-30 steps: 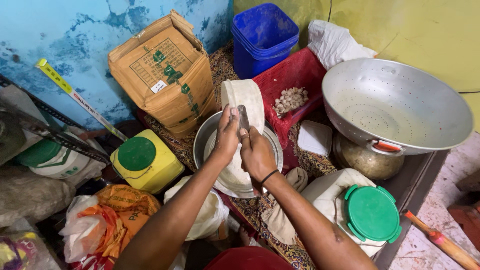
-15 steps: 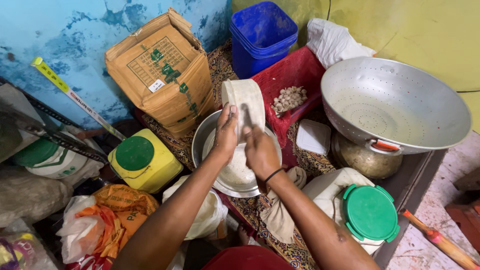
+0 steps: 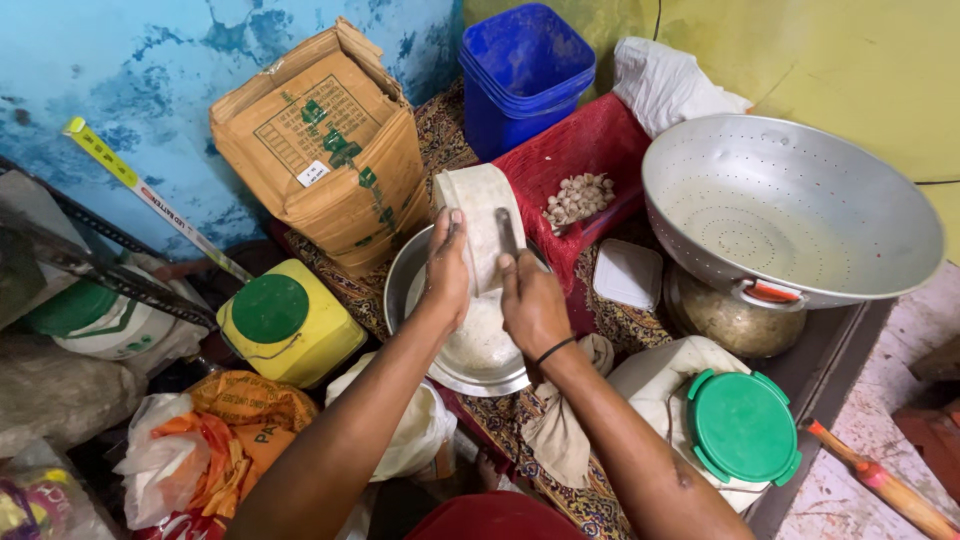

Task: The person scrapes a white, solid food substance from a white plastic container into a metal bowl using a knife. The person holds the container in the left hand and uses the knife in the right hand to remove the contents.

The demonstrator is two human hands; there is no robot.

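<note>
— Since looking down from the head a moment back, spot any shift?
— Hardly. Still clasps the white container [image 3: 480, 215] at its left edge with the left hand [image 3: 447, 265], and pinches a grey strip [image 3: 506, 235] on its face with the right hand [image 3: 530, 300]. Sit slightly further apart now.
— And where?
— Held tilted above the steel bowl [image 3: 398, 290], over the white heap [image 3: 480, 345] inside. Suggests tipping not yet finished.
</note>
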